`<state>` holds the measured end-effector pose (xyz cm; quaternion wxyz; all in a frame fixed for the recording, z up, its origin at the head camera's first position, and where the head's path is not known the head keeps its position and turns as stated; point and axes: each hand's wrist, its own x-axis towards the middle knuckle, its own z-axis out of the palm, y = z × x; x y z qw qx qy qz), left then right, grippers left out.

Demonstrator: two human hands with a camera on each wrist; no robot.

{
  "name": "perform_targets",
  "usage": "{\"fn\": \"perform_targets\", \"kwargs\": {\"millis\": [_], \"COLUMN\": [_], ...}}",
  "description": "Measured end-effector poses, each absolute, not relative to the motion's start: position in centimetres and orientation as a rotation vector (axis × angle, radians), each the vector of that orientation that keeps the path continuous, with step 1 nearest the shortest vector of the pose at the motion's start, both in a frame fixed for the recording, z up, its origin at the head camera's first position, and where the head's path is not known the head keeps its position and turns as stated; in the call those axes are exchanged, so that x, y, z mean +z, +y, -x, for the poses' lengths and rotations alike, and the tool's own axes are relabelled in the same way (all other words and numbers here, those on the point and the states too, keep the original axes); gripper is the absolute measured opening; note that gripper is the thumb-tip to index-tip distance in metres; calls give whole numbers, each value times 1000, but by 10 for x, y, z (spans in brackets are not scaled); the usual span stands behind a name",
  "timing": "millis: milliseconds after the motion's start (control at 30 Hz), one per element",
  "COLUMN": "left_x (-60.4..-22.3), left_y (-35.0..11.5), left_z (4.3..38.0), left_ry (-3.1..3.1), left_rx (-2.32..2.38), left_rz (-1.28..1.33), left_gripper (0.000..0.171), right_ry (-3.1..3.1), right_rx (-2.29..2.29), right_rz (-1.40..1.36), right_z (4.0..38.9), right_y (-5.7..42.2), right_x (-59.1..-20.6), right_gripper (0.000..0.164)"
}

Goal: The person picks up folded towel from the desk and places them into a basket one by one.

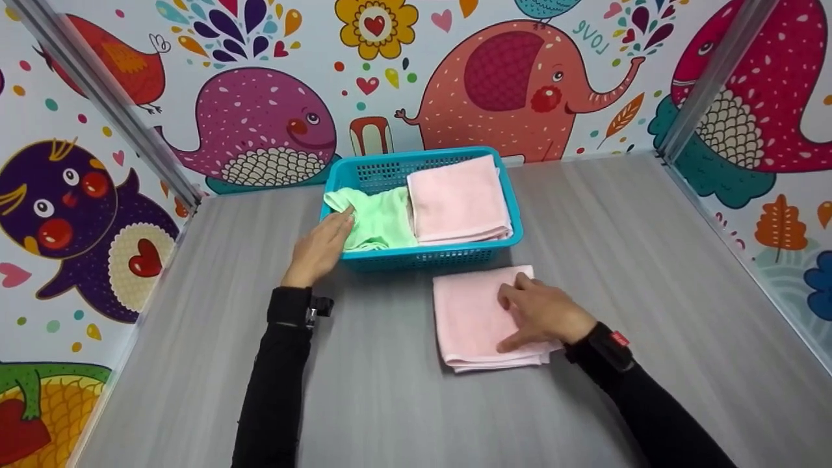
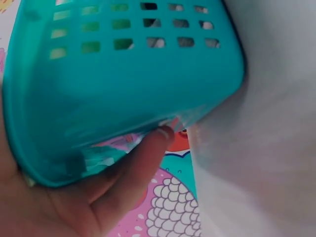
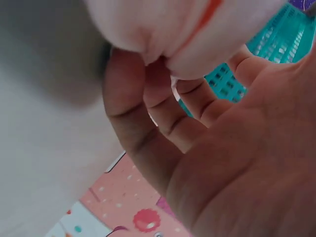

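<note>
A teal plastic basket point(image 1: 426, 257) stands near the back wall. Inside it a loosely bunched light green towel point(image 1: 380, 218) lies at the left, beside a neatly folded pink towel point(image 1: 458, 198). My left hand point(image 1: 320, 248) holds the basket's left end, fingers over the rim at the green towel; in the left wrist view a finger point(image 2: 140, 175) lies along the outer wall. In front of the basket rests a second folded pink towel point(image 1: 465, 318). My right hand point(image 1: 546, 315) grips its right side, and the right wrist view shows bent fingers point(image 3: 131, 116) against the cloth's edge.
Everything rests on a grey wood-grain table point(image 1: 370, 403). Printed panels with cartoon animals, such as an elephant point(image 1: 448, 123), enclose the back and sides. Metal corner posts point(image 1: 117, 104) stand at the back left and back right.
</note>
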<state>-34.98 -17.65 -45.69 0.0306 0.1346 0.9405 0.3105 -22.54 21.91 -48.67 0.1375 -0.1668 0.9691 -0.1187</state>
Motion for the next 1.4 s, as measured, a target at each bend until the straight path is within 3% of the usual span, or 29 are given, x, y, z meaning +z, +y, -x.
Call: {"fn": "perform_targets", "kwargs": {"millis": [200,400,567,667,800,933,1000,1200,1400], "left_x": [-445,-424,-429,-442,-463,-484,-491,-502,-493], "left_y": [-177,-155,-121,-102,-82,-65,-57,-49,-47], "left_z": [343,318,294,276,255,245,244,245,238], "left_ry": [2911,3356,3384,3149,2894,2819,2802,2646,2570], "left_rx": [927,762,1080,978,652,487,524,790,867], "left_rz": [-413,-349,-938,-1078,-816,-706,-730,-811,-924], "left_gripper": [64,51,22,45,66,62,56,32,29], "right_ry": [2828,2844,2832,2862,2877,2785,2746,2689,2651], "right_rx": [-266,-320,-567,-648,-620,-602,-633,-787,-778], "right_rz": [561,609,683,639,429,302,286,374,503], "right_z": [233,232,237,239,239,239,240,241,236], "right_y": [196,194,211,223,230,225,221,218,218], "right_x": [-490,-488,-480,-476,-476,-480,-482,-490,-483], "right_gripper": [69,67,45,39,55,84,89,72,62]}}
